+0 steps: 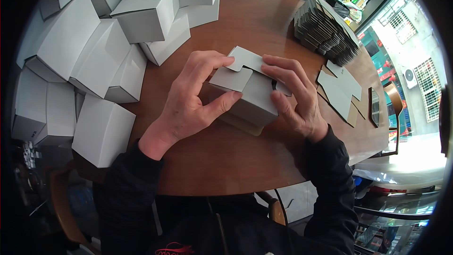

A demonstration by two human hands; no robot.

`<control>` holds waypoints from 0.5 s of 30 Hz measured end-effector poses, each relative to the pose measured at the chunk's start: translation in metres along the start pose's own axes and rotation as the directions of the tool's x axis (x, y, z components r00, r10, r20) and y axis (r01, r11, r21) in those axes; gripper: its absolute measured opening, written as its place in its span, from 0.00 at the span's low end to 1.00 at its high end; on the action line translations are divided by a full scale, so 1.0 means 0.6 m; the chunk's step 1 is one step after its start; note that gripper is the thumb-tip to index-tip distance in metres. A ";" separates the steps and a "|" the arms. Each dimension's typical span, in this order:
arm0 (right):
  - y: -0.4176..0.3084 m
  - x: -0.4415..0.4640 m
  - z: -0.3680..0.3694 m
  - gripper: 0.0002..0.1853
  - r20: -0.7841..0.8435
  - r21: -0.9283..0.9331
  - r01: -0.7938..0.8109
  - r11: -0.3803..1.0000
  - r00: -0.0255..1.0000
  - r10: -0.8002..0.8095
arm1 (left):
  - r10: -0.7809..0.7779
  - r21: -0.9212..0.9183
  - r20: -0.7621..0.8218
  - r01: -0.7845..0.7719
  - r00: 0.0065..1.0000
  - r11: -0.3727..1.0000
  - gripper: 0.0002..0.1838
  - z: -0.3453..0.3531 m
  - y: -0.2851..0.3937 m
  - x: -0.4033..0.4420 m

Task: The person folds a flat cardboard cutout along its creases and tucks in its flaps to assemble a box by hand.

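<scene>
A small white cardboard box (257, 92) stands partly folded between my hands on the table, its top flaps overlapping and a dark gap showing near its right end. My left hand (191, 97) grips the left side, with the thumb on the near left flap and the fingertips on the far flap. On the right side, my right hand (298, 97) has its fingers at the far edge and its thumb by the near right corner. A flap hangs out at the bottom front of the box. The undersides of my fingers are hidden.
Finished-looking white boxes (101, 59) are piled across the left of the brown round table (226, 165). A tall stack of flat cardboard blanks (325, 28) stands at the back right. Loose flat blanks (340, 89) and a dark phone-like object (373, 107) lie near the right edge.
</scene>
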State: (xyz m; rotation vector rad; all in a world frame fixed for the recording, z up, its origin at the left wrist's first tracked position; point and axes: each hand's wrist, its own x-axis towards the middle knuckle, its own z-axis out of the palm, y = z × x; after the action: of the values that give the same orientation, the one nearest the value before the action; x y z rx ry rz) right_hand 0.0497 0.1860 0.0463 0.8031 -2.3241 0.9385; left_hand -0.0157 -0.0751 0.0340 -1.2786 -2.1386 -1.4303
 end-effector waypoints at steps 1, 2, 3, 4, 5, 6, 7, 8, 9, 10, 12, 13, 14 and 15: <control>0.001 -0.003 0.001 0.24 -0.009 0.044 -0.050 0.998 0.999 0.050 | 0.015 0.016 -0.005 -0.015 1.000 1.000 0.31 0.001 0.002 0.001; 0.001 -0.003 0.002 0.24 -0.009 0.043 -0.051 0.998 0.999 0.052 | 0.014 0.014 -0.005 -0.014 1.000 1.000 0.31 0.003 0.005 0.001; 0.000 -0.003 0.002 0.25 -0.036 0.068 -0.065 0.996 0.997 0.068 | 0.011 -0.024 -0.054 -0.012 0.998 1.000 0.30 0.007 0.009 0.002; -0.001 -0.003 0.003 0.25 -0.063 0.092 -0.078 0.993 0.994 0.084 | 0.005 -0.061 -0.104 -0.012 0.995 0.998 0.29 0.010 0.012 0.003; -0.002 -0.002 0.004 0.26 -0.089 0.117 -0.089 0.989 0.991 0.100 | -0.002 -0.098 -0.153 -0.013 0.988 0.995 0.29 0.013 0.016 0.004; -0.002 -0.001 0.005 0.26 -0.115 0.143 -0.099 0.985 0.986 0.116 | -0.011 -0.133 -0.202 -0.017 0.979 0.991 0.28 0.015 0.017 0.003; -0.003 0.000 0.008 0.26 -0.115 0.143 -0.099 0.985 0.987 0.116 | -0.011 -0.133 -0.203 -0.016 0.979 0.991 0.28 0.015 0.018 0.002; -0.003 0.000 0.011 0.26 -0.139 0.163 -0.099 0.982 0.983 0.123 | -0.023 -0.129 -0.203 -0.003 0.979 0.992 0.27 0.015 0.018 0.001; -0.004 0.001 0.015 0.26 -0.164 0.183 -0.099 0.978 0.978 0.130 | -0.035 -0.126 -0.202 0.010 0.979 0.992 0.27 0.016 0.018 0.000; -0.004 0.001 0.018 0.26 -0.188 0.202 -0.099 0.974 0.972 0.137 | -0.046 -0.123 -0.202 0.022 0.978 0.992 0.26 0.016 0.019 0.000; -0.007 0.001 0.017 0.25 -0.212 0.219 -0.096 0.971 0.967 0.144 | -0.056 -0.120 -0.202 0.033 0.978 0.992 0.26 0.015 0.019 0.000; -0.010 0.001 0.015 0.24 -0.221 0.269 -0.127 0.955 0.957 0.189 | -0.043 -0.085 -0.170 0.029 0.985 0.996 0.26 0.011 0.019 0.000; -0.014 0.001 0.012 0.23 -0.227 0.317 -0.156 0.935 0.945 0.235 | -0.030 -0.051 -0.136 0.023 0.990 0.998 0.26 0.007 0.018 0.000; -0.017 0.002 0.009 0.22 -0.231 0.365 -0.185 0.912 0.932 0.281 | -0.018 -0.017 -0.101 0.016 0.995 1.000 0.25 0.003 0.017 0.000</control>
State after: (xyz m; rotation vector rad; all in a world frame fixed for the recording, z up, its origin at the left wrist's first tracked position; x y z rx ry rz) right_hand 0.0544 0.1756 0.0479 0.4783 -2.0673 1.4861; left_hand -0.0071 -0.0727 0.0394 -1.1695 -2.0811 -1.4889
